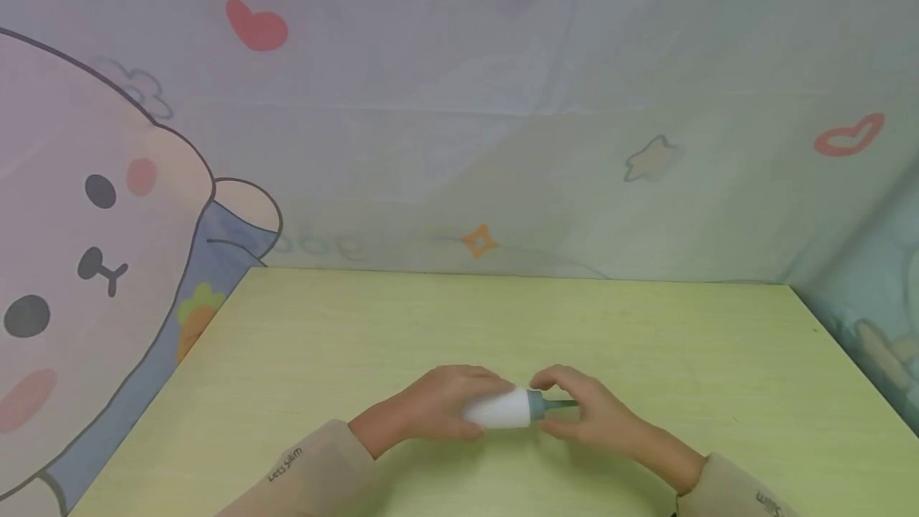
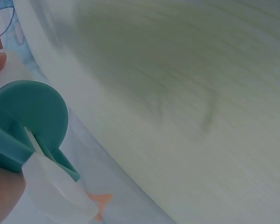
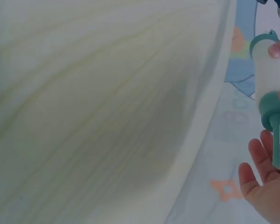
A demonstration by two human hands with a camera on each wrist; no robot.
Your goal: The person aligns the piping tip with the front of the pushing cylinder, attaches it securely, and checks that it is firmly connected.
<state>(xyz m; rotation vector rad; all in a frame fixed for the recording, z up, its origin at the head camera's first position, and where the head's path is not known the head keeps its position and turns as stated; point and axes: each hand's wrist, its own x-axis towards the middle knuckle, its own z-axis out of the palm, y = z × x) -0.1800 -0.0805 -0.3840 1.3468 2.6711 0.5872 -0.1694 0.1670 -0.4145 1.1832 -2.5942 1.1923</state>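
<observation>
A white cylinder with teal ends lies level between the two hands, just over the table; its exact kind is not clear. Around its body the left hand curls its thumb and fingers. From the teal collar a thin teal stem points toward the palm of the right hand. Parted, bent fingers of that hand surround the stem and collar; whether they touch is hard to see. In the left wrist view, the other end shows a round teal cap with a white flat piece sticking out.
A pale yellow-green table spreads under both hands. Behind it hangs a printed cloth with hearts and stars, and a large cartoon bear at the left.
</observation>
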